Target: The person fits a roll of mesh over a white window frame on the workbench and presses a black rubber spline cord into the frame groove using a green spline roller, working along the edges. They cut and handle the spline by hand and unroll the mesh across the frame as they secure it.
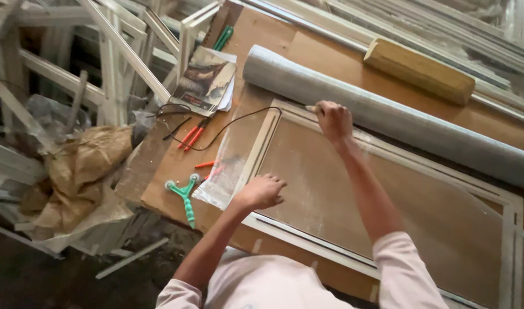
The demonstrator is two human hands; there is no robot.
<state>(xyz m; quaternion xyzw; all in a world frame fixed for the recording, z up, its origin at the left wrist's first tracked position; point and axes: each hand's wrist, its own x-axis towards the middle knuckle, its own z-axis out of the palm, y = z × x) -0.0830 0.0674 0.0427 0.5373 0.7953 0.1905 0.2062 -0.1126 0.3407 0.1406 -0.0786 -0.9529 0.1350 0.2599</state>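
While no box or bin shows on the brown board counter (445,217), the pale rectangular window frame (511,229) lying flat on it acts as the one enclosure: within its bars lies a thin, nearly clear sheet of screen mesh (330,183), whose loose edge spills over the frame's left bar toward the counter's edge. Along the frame's far side rests a long grey roll of mesh (399,117), touching or just beside the far bar.

On the far left corner of the frame sits the right hand (333,120), arm stretched forward and wrist bent down, fingers curled tight around a small slim tool (311,107) whose tip pokes out to the left at the frame's groove. A thin black cord (227,129) runs from beside that corner in a loop across the counter. Nearer the body, the left hand (263,191) rests knuckles-up on the frame's left bar, fingers bent under and pressing the mesh down; it grips nothing that can be seen.

Left of the frame lie a green Y-shaped roller tool (184,197), red-handled pliers (191,137) and a worn booklet (204,83). A wooden block (419,70) lies beyond the roll. Pale wooden frames (119,57) and crumpled brown paper (78,171) crowd the floor at left.
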